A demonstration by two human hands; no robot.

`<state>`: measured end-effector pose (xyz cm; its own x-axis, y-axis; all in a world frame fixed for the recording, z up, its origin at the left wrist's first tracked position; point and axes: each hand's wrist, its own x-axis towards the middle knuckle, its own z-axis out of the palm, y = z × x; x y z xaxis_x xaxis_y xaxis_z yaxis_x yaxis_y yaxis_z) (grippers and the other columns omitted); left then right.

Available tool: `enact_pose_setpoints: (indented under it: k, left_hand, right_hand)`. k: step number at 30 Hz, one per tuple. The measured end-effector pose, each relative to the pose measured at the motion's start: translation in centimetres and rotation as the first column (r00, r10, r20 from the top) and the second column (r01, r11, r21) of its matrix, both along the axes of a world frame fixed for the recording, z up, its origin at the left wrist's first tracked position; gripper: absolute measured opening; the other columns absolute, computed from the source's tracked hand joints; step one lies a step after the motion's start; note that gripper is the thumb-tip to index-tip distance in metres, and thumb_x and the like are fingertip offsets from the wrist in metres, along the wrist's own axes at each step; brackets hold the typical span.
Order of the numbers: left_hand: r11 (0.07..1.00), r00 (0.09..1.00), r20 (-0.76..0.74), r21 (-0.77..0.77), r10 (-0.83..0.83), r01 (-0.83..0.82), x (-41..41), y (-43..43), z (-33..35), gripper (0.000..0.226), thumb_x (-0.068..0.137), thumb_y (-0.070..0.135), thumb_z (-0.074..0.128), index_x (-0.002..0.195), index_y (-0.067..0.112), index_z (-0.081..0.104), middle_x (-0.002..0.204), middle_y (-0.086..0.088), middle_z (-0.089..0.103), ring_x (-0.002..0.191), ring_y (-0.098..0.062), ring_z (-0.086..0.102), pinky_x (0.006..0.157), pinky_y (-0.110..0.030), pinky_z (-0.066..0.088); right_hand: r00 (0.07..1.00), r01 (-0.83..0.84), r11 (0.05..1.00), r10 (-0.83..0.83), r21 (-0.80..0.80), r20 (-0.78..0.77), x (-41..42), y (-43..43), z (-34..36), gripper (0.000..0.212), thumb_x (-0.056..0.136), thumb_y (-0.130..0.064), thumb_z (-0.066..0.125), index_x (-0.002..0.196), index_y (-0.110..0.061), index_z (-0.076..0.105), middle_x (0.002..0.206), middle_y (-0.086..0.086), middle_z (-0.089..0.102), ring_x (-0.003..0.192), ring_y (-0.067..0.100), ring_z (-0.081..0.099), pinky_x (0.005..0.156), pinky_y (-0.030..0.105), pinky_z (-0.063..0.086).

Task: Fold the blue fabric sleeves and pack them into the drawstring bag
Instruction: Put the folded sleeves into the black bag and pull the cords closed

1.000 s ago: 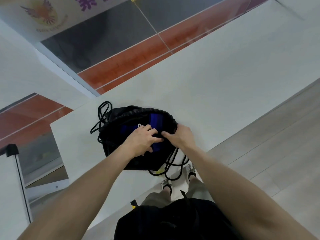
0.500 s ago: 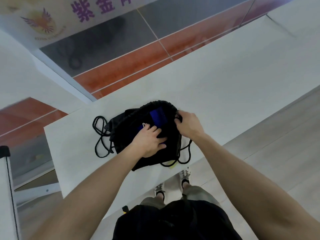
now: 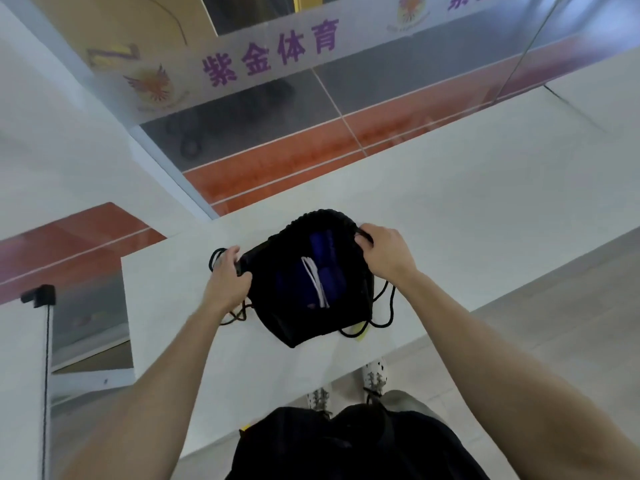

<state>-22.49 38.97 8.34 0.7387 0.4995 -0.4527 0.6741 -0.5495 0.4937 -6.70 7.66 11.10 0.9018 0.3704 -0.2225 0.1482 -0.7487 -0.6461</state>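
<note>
My left hand [image 3: 227,278] is curled closed around the left edge of the black drawstring bag [image 3: 298,317], fingers wrapped over the rim where the black cords [image 3: 216,258] loop out. My right hand [image 3: 384,252] grips the right side of the rim the same way, fingers bent over the gathered edge and thumb tucked under, so the two hands hold the mouth of the bag stretched wide between them. Inside the opening I can see the blue fabric sleeves [image 3: 325,268] lying in the bag, with a white strip [image 3: 317,282] running across them; I cannot tell what that strip is. The bag rests on a white tabletop [image 3: 467,216], near its front edge, and more cord trails out from under its right side beside a small yellow tag [image 3: 362,332]. Beyond the table is a glass partition carrying a frosted band with purple Chinese characters [image 3: 270,55] and an orange crest [image 3: 152,83], and through the glass shows a grey and orange-red floor [image 3: 284,164]. Below the table edge I see my white shoes [image 3: 374,372] on pale floor tiles, my dark top filling the bottom of the view. How the sleeves are folded is hard to make out in the dark, blurred interior.
</note>
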Motion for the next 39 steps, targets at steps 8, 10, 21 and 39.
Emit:
enact_pose_setpoints:
  k: [8,10,21,39]
  left_hand:
    - [0.993,0.998,-0.052,-0.117,-0.020,0.014,-0.5,-1.9,3.0,0.011,0.102,0.016,0.057,0.103,0.012,0.067,0.074,-0.007,0.082,0.080,-0.028,0.081,0.077,-0.040,0.062]
    - [0.999,0.998,0.063,-0.014,0.030,-0.029,0.3,-1.4,5.1,0.019,0.107,0.025,0.055,0.101,0.010,0.064,0.084,-0.012,0.078,0.086,-0.038,0.077,0.075,-0.041,0.056]
    - [0.869,0.967,0.010,0.441,-0.253,0.223,4.1,1.6,11.1,0.078,0.103,0.084,0.037,0.059,0.023,0.058,0.064,0.003,0.064,0.069,-0.023,0.068,0.066,-0.033,0.047]
    - [0.892,0.868,-0.211,-0.053,-0.449,0.449,1.4,-3.1,5.6,0.109,0.068,0.054,0.100,0.159,0.039,0.041,0.139,0.011,0.063,0.130,-0.020,0.063,0.112,-0.043,0.054]
  right_hand:
    - [0.999,0.002,0.999,-0.004,0.032,0.050,0.9,0.2,2.6,0.023,0.111,-0.022,0.051,0.098,-0.012,0.068,0.084,0.007,0.070,0.079,0.033,0.067,0.070,0.044,0.055]
    - [0.990,0.044,0.998,-0.050,0.044,0.135,1.8,-0.6,3.9,0.022,0.109,-0.023,0.052,0.100,-0.013,0.069,0.084,0.007,0.072,0.080,0.032,0.067,0.070,0.043,0.055]
    - [0.987,0.070,0.985,-0.045,-0.161,0.156,6.8,-5.9,8.1,0.080,0.097,-0.081,0.053,0.060,-0.011,0.039,0.055,0.006,0.041,0.052,0.026,0.044,0.052,0.035,0.034]
    - [0.888,-0.193,0.973,0.118,-0.127,-0.445,1.4,-6.5,1.6,0.091,0.089,-0.076,0.068,0.163,-0.031,0.041,0.143,0.000,0.065,0.129,0.025,0.066,0.109,0.038,0.049]
